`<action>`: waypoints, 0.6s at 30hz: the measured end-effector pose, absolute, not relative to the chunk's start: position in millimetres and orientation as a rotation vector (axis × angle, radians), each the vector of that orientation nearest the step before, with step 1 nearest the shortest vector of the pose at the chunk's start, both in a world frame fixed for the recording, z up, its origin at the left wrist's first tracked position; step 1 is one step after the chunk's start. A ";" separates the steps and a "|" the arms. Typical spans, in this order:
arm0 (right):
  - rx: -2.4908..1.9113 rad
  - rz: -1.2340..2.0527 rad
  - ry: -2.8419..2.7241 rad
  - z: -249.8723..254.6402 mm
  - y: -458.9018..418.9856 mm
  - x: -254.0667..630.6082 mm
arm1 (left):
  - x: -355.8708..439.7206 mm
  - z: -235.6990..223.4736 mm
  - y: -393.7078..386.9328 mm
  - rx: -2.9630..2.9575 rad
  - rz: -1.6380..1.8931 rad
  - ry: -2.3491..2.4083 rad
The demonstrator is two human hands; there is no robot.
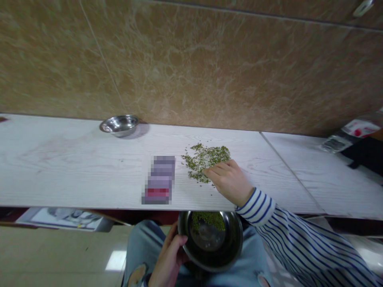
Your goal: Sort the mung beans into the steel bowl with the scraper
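Small green beans that look like mung beans (220, 153) lie scattered in a loose patch on the white wood-grain table (74, 171). My right hand (230, 181), in a striped sleeve, rests at the near edge of the patch, fingers bent and pressed together. What its fingertips hold is too small to make out. Below the table's front edge, over my lap, my left hand (173, 251) grips the left rim of a steel bowl (211, 263), thumb on top. More mung beans lie inside, mostly on the far side of its bottom.
A smaller steel bowl (119, 126) stands near the wall at the back left. A pixelated phone-like object (158, 179) lies left of the beans. A clear plastic package (338, 143) and a black item (365, 153) are at the right. Papers (66, 218) sit on a shelf below.
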State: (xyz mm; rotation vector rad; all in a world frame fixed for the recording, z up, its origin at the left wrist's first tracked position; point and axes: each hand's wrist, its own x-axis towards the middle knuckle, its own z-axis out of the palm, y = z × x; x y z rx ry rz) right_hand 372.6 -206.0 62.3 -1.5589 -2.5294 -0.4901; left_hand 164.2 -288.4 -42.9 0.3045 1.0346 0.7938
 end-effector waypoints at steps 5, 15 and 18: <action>-1.547 -0.479 -2.510 63.4 -207.6 372.0 | 163.9 -44.3 -289.4 0.335 0.794 1.023; -1.439 -0.444 -2.542 56.2 -214.1 370.8 | 160.5 -47.6 -292.6 0.368 0.807 0.980; -1.461 -0.426 -2.520 57.2 -216.6 372.9 | 161.3 -47.7 -292.3 0.377 0.800 0.979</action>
